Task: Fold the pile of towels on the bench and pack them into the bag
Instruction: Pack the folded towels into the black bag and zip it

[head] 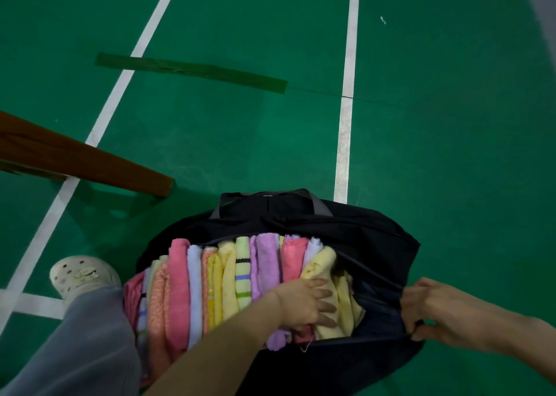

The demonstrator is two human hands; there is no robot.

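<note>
A black bag [355,233] lies open on the green floor. Several folded towels [228,278] in pink, yellow, lilac, orange and striped colours stand side by side inside it. My left hand [304,304] lies flat with straight fingers on the pale yellow towel [320,264] at the right end of the row, pressing it. My right hand [433,308] pinches the bag's near right edge by the zipper, its fingers curled on the black fabric. The right end of the bag's inside shows dark and bare.
A brown wooden bench [81,162] juts in from the left. My leg in grey trousers and a pale clog [84,275] stand left of the bag. White court lines and a dark green tape strip [192,72] mark the floor.
</note>
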